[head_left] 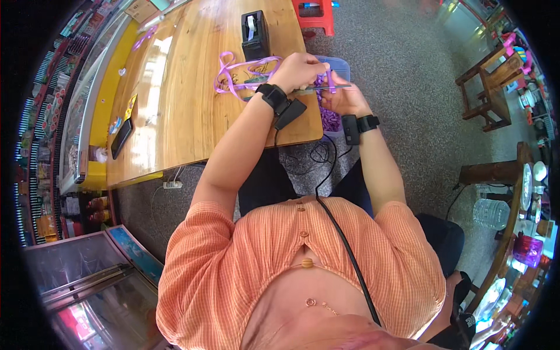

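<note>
My left hand (299, 71) reaches over the table's right edge, its thumb and fingers pinched on a short strip of purple ribbon (331, 80). The strip hangs across a thin grey rod (339, 86). My right hand (345, 101) is just below and to the right, fingers curled at the rod; its fingertips are partly hidden. Under both hands stands a clear bluish plastic bin (340, 66) with many small purple ribbon pieces (331, 119) in it. A long loose purple ribbon (224, 73) lies looped on the table beside my left wrist.
On the wooden table (198, 76) stand a black tape dispenser (254, 36) and, at the left edge, a dark phone (122, 139). A black cable (344, 233) runs down my front. A red stool (315, 16) is beyond the table, and a wooden stool (487, 96) stands to the right.
</note>
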{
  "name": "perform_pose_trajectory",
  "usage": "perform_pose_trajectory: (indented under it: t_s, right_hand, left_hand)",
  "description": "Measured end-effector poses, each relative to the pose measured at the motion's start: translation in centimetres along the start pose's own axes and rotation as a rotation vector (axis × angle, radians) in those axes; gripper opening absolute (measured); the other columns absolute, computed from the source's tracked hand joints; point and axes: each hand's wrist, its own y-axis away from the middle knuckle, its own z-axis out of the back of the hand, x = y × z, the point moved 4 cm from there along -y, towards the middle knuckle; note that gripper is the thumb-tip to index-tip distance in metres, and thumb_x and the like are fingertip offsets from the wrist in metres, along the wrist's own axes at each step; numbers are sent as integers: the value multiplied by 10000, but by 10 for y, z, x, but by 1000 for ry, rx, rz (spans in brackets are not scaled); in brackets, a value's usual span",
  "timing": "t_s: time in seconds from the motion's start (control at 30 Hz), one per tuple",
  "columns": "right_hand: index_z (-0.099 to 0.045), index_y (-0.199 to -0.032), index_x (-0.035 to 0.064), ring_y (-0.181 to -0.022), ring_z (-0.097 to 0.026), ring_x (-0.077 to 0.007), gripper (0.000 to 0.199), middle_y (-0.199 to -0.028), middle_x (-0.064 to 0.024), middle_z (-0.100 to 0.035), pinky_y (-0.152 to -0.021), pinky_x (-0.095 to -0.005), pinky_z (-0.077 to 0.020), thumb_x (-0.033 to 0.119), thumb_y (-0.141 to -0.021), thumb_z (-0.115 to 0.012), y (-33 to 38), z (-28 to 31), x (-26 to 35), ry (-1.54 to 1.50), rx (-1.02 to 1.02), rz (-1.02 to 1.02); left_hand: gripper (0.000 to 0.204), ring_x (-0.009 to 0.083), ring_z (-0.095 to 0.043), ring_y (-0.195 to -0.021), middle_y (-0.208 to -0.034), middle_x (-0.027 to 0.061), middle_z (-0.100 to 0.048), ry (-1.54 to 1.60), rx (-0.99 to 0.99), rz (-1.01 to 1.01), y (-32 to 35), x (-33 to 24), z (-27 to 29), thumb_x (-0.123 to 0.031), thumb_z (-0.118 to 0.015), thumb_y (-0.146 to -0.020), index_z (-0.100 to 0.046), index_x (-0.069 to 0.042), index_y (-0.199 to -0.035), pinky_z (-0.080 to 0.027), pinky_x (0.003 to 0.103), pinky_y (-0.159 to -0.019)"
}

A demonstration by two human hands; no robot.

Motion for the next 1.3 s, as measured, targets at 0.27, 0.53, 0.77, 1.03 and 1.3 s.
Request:
perform_pose_trajectory:
  t_s: [0.27, 0.53, 0.77, 1.03, 1.3]
  right_hand:
    - [-638, -1087, 132, -786, -628, -166, 275, -897, -3, -667, -789, -391, -496, 375, -961, -609, -14, 23, -8, 280, 69, 209]
    - [-617, -1003, 160, -751, -555, -182, 197, -881, 13, -620, -844, -402, -475, 352, -960, -628, 24, 43, 26, -159, 47, 275]
    - [-633, -1200, 101, -859, -599, -130, 391, -970, 0, -650, -818, -380, -505, 403, -952, -646, 22, 81, 46, 394, -306, 302]
    - [-614, -1295, 60, -775, -577, -92, 419, -1019, -6, -655, -666, -232, -480, 250, -930, -695, 23, 46, 40, 809, -655, 616]
    - [-713, -1087, 36, -911, -602, -63, 164, -1024, 1, -681, -773, -221, -486, 119, -954, -664, 73, -80, 21, 1074, -400, 1049]
  left_hand:
    - [298, 45, -414, -434, -556, -50, -501, 18, 13, 49, 4, -7, 0, -344, -673, -923, -684, -55, -852, -257, 221, -393]
    - [295, 57, -568, -608, -767, -32, -635, 68, 46, -105, 32, -33, 16, -357, -668, -936, -691, -66, -978, -425, 208, -505]
    - [265, 86, -607, -755, -839, -8, -674, -252, -213, -19, 67, -6, 154, -295, -668, -937, -709, -59, -1049, -482, 247, -637]
    - [198, 239, -660, -843, -858, 108, -697, -768, -137, -227, 121, 10, 104, -194, -748, -814, -703, -28, -912, -502, 352, -737]
    - [211, 311, -680, -840, -826, 139, -697, -791, -304, -269, 144, 17, 106, -197, -729, -809, -706, -25, -929, -524, 408, -754]
